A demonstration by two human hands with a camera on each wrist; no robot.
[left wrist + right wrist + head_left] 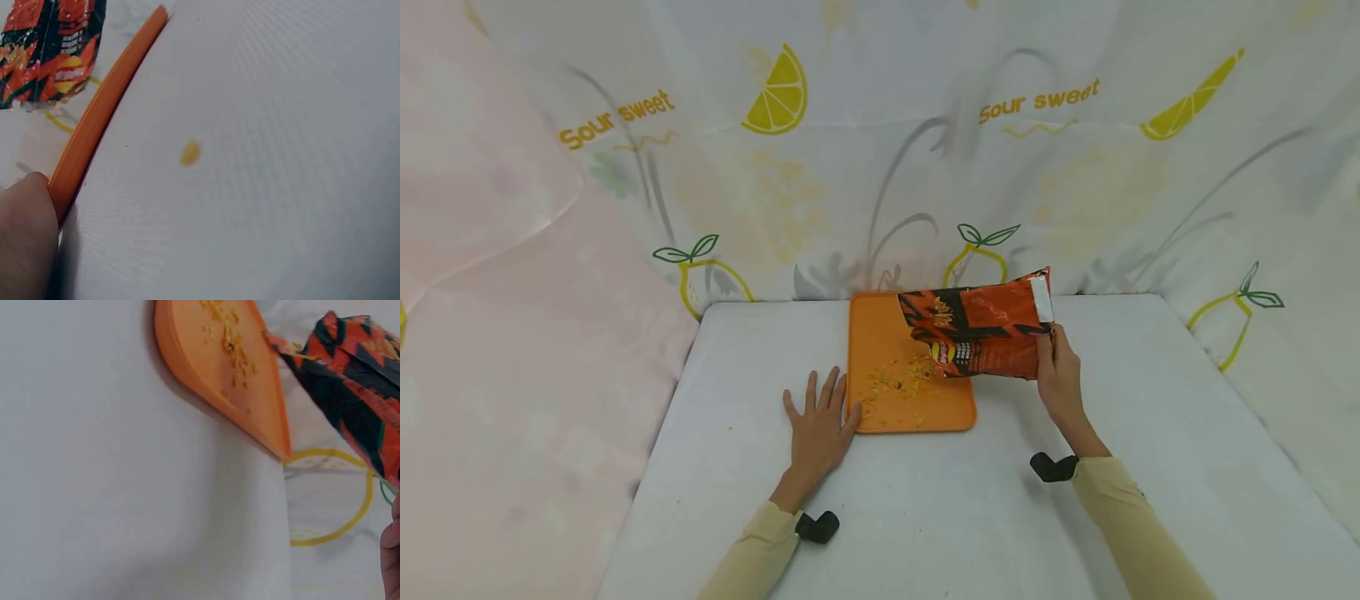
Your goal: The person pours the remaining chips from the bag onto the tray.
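My right hand [1060,379] grips one end of a red and black snack chip bag [1000,308], tilted over an orange tray [880,321]. The bag's open mouth faces left, as the right wrist view also shows. Yellow chip crumbs [898,383] lie scattered on the tray. With fingers spread, my left hand [820,429] rests on the table at the tray's left side. Its thumb [25,237] touches the tray's orange rim [103,109] in the left wrist view. Only part of the right hand [390,550] shows in its own wrist view.
The tray stands on a white-covered table [947,517], near its back edge. Behind it hangs a cloth [865,167] printed with lemons. A stray yellow crumb [190,153] lies on the table left of the tray. Dark wrist cameras [817,527] sit at both cuffs.
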